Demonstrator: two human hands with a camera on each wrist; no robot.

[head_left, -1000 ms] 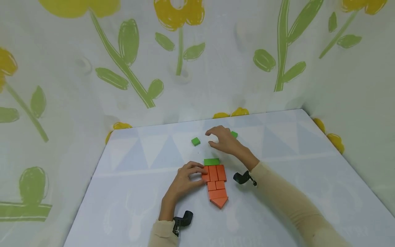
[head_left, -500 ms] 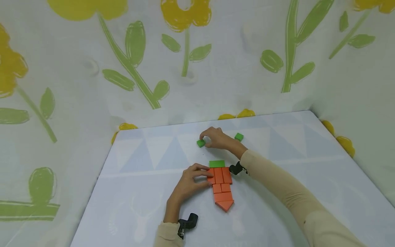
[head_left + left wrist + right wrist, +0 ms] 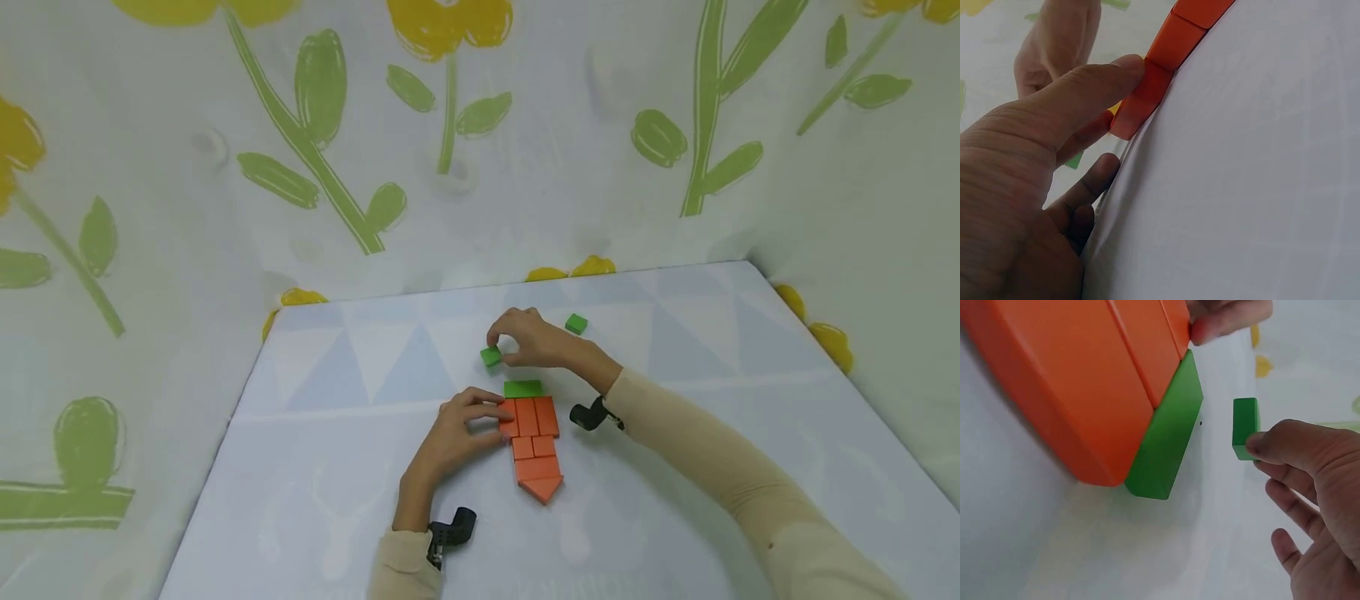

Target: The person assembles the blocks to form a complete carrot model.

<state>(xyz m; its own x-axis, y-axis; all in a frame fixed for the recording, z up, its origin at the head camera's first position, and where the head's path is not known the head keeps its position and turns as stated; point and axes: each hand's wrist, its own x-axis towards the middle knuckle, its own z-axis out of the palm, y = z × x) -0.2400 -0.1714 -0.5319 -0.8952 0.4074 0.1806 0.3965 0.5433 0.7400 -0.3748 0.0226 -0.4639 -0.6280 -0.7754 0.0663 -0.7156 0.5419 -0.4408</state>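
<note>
My right hand (image 3: 534, 340) pinches a small green block (image 3: 491, 357) between thumb and fingers; the right wrist view shows the thumb on its near side. Below it lies a flat arrangement of orange blocks (image 3: 537, 417), with a triangular block (image 3: 542, 488) pointing down and a longer green block (image 3: 522, 389) along the top. My left hand (image 3: 453, 429) holds the leftmost upper orange block (image 3: 1141, 100), thumb at one end and fingers at the other. The fingers partly cover that block.
Another small green block (image 3: 577, 324) lies farther back, right of my right hand. The white and pale blue table (image 3: 315, 467) meets a flower-patterned curtain (image 3: 555, 200) behind. Each wrist carries a black camera, such as the left one (image 3: 453, 527).
My right hand has come left from open air and taken hold of the small green block, then shifted slightly towards the arrangement with it. My left hand stays at the orange block.
</note>
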